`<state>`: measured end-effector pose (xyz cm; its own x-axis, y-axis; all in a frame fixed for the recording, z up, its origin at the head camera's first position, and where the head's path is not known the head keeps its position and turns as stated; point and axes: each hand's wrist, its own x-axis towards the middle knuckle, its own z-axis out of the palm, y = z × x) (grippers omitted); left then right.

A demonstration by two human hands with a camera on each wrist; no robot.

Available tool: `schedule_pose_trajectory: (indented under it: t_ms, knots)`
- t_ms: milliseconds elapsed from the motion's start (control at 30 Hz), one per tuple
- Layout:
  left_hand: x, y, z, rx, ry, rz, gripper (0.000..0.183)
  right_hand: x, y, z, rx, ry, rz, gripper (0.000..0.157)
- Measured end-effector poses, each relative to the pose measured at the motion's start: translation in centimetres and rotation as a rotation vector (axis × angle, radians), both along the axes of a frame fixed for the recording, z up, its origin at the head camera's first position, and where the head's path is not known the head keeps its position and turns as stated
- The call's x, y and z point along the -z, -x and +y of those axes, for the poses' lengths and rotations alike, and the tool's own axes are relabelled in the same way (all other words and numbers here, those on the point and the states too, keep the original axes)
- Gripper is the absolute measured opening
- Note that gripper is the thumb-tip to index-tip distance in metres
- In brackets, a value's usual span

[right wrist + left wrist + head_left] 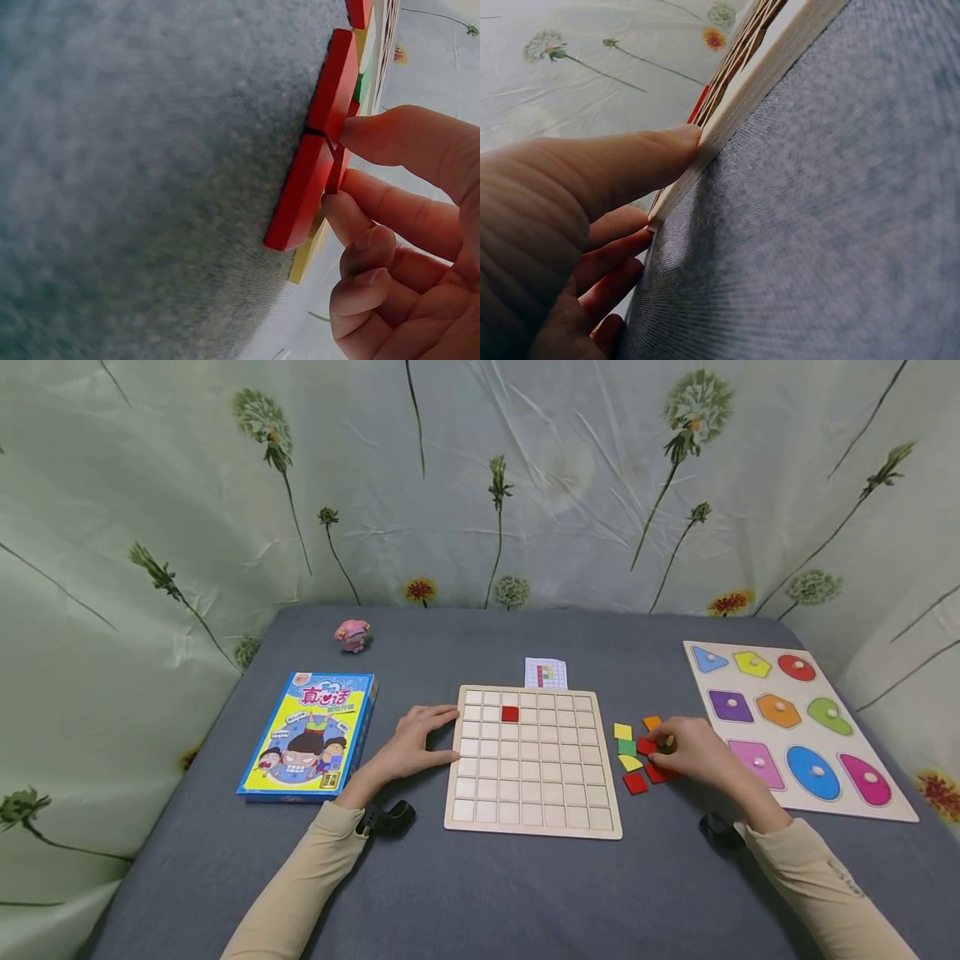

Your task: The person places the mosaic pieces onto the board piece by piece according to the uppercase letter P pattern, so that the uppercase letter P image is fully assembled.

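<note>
A pale wooden grid board (615,831) lies in the middle of the table, with one red square tile (510,714) in its upper rows. My left hand (416,739) rests at the board's left edge, fingers and thumb extended; the left wrist view has the thumb (649,157) against the rim. To the right of the board, my right hand (693,747) reaches into a small group of tiles. Thumb and index finger pinch a red tile (339,171) there. Around it lie more red tiles (635,783), a green tile (627,747) and yellow pieces (622,731).
A small pattern card (546,673) sits behind the board. At the right is a shape puzzle board (840,802) with knobbed pieces. On the left lie a blue-and-yellow box (307,735) and a pink figurine (352,635). A flowered curtain (450,485) hangs behind the table.
</note>
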<state>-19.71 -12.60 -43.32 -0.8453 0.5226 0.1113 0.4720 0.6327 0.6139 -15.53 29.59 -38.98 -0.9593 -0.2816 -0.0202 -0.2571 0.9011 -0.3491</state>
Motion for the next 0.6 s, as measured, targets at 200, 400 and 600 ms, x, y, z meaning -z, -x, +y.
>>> schedule_pose_trajectory:
  t_ms: [200, 400, 600]
  knots:
    - [0.0, -0.1, 0.0, -0.001, 0.009, 0.01, 0.066, -0.3, -0.1, 0.0, 0.007, 0.001, 0.015, 0.022]
    - [0.2, -0.1, -0.1, 0.006, 0.002, 0.034, 0.066, -0.7, 0.0, 0.1, 0.014, 0.005, 0.022, 0.023]
    - [0.2, -0.1, -0.1, 0.017, 0.0, 0.048, 0.066, -1.1, 0.1, 0.0, 0.014, -0.004, 0.021, 0.024]
